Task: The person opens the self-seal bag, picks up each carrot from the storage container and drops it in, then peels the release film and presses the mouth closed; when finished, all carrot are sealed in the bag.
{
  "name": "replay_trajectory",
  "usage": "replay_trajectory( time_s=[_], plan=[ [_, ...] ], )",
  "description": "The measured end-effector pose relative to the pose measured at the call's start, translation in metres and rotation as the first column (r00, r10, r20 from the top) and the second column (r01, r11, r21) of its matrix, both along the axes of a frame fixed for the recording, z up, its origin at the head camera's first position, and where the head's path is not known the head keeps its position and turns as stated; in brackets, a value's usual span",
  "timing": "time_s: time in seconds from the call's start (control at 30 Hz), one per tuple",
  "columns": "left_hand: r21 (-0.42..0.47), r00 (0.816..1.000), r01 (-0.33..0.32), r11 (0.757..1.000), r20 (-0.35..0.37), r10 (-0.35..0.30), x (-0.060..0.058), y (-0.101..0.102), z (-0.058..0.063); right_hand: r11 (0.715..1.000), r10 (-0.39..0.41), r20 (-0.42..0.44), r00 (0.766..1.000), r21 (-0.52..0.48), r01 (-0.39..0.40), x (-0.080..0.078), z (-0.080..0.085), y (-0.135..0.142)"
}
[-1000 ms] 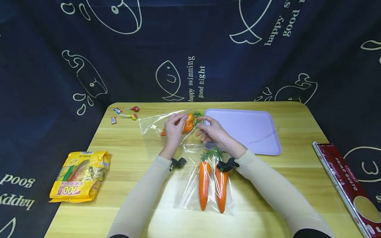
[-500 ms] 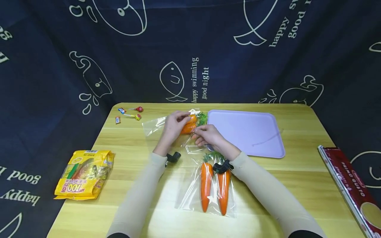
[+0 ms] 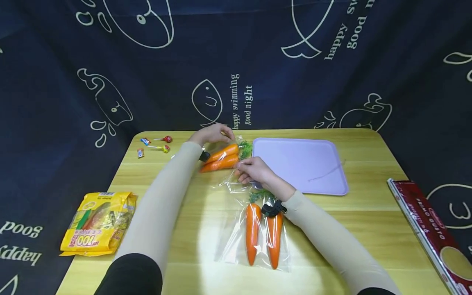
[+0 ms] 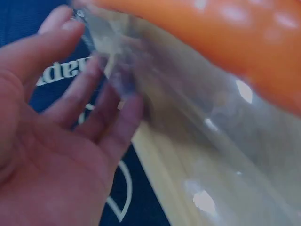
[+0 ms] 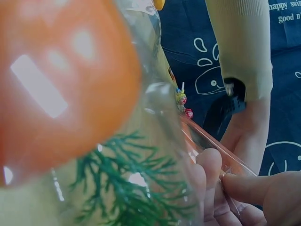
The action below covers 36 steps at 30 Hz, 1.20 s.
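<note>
Two orange carrots (image 3: 222, 159) with green tops lie inside a clear plastic bag (image 5: 160, 106) toward the back of the table. My right hand (image 3: 254, 169) pinches the near edge of this bag, beside the leafy ends. At the far edge is my left hand (image 3: 215, 134). Its fingers (image 4: 124, 117) are spread and loosely bent, and some show through the film, touching it or very close to it. A second clear bag (image 3: 232, 246) with two carrots (image 3: 253, 234) lies nearer the front; the right wrist partly covers its leafy end.
A lilac tray (image 3: 300, 164) lies right of the bags. Two lollipops (image 3: 164, 148) and two small wrapped sweets (image 3: 141, 153) lie at the back left. A yellow bag (image 3: 97, 223) stands on the left edge, and a red spaghetti pack (image 3: 429, 229) on the right.
My left hand has left the carrots and moved to the far edge of the bag, uncovering them. My right hand has come down slightly and now pinches the bag's near edge.
</note>
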<state>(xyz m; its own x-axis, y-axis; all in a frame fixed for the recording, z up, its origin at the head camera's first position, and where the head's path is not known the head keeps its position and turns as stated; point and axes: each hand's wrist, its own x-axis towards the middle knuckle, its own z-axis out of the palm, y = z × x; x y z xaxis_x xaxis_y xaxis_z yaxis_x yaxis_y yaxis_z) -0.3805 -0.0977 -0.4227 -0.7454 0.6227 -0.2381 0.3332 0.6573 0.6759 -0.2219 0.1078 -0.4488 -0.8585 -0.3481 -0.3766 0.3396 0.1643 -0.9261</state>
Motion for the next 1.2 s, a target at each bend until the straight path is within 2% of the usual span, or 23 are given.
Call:
replay_trajectory(
  time_s=[0.13, 0.23, 0.33, 0.43, 0.5, 0.57, 0.63, 0.67, 0.7, 0.77, 0.83, 0.9, 0.93, 1.0, 1.07, 1.13, 1.2],
  plan=[
    [-0.022, 0.999, -0.021, 1.0, 0.03, 0.021, -0.005, 0.007, -0.008, 1.0, -0.008, 0.011, 1.0, -0.01, 0.008, 0.0, 0.0, -0.002],
    [-0.035, 0.998, -0.058, 0.998, 0.013, 0.058, -0.005, 0.008, -0.005, 1.0, -0.005, 0.01, 1.0, -0.007, 0.005, 0.0, 0.002, -0.002],
    [0.001, 0.993, -0.119, 0.993, 0.006, 0.119, 0.001, 0.0, 0.008, 1.0, 0.014, -0.022, 1.0, 0.009, -0.013, -0.001, 0.006, -0.003],
    [0.105, 0.983, -0.181, 0.978, 0.017, 0.18, 0.009, -0.013, 0.027, 0.999, 0.021, -0.092, 0.996, 0.047, -0.016, -0.001, 0.016, 0.0],
    [0.198, 0.974, -0.224, 0.954, 0.009, 0.226, 0.017, -0.021, 0.043, 0.995, 0.034, -0.182, 0.983, 0.096, -0.016, -0.001, 0.027, 0.006],
    [0.314, 0.955, -0.281, 0.907, 0.002, 0.296, 0.028, -0.029, 0.06, 0.986, 0.054, -0.302, 0.952, 0.168, -0.003, -0.001, 0.04, 0.014],
    [0.449, 0.93, -0.321, 0.834, -0.017, 0.367, 0.042, -0.034, 0.077, 0.965, 0.091, -0.449, 0.889, 0.261, 0.033, 0.001, 0.054, 0.024],
    [0.511, 0.917, -0.328, 0.794, -0.029, 0.398, 0.049, -0.036, 0.085, 0.949, 0.11, -0.518, 0.848, 0.309, 0.066, 0.001, 0.061, 0.029],
    [0.573, 0.903, -0.333, 0.749, -0.034, 0.428, 0.057, -0.037, 0.092, 0.93, 0.132, -0.595, 0.793, 0.35, 0.108, 0.002, 0.068, 0.034],
    [0.691, 0.881, -0.31, 0.653, -0.05, 0.471, 0.075, -0.036, 0.105, 0.885, 0.184, -0.734, 0.653, 0.413, 0.214, 0.002, 0.083, 0.044],
    [0.778, 0.86, -0.267, 0.569, -0.073, 0.504, 0.091, -0.034, 0.113, 0.849, 0.214, -0.835, 0.508, 0.416, 0.326, 0.001, 0.097, 0.052],
    [0.839, 0.845, -0.226, 0.495, -0.084, 0.528, 0.105, -0.026, 0.115, 0.84, 0.216, -0.902, 0.374, 0.367, 0.4, -0.001, 0.109, 0.063],
    [0.862, 0.837, -0.204, 0.464, -0.092, 0.539, 0.111, -0.022, 0.114, 0.843, 0.207, -0.921, 0.331, 0.34, 0.416, -0.003, 0.114, 0.068],
    [0.903, 0.829, -0.171, 0.394, -0.084, 0.552, 0.121, -0.013, 0.111, 0.864, 0.159, -0.947, 0.28, 0.271, 0.425, -0.004, 0.122, 0.076],
    [0.938, 0.833, -0.146, 0.314, -0.054, 0.551, 0.128, -0.003, 0.107, 0.889, 0.099, -0.962, 0.253, 0.199, 0.411, -0.006, 0.129, 0.083],
    [0.964, 0.843, -0.135, 0.227, -0.009, 0.538, 0.133, 0.006, 0.102, 0.908, 0.028, -0.971, 0.237, 0.124, 0.401, -0.007, 0.133, 0.087],
    [0.98, 0.853, -0.138, 0.142, 0.045, 0.52, 0.135, 0.016, 0.097, 0.923, -0.049, -0.97, 0.236, 0.047, 0.382, -0.009, 0.135, 0.09]
  ],
)
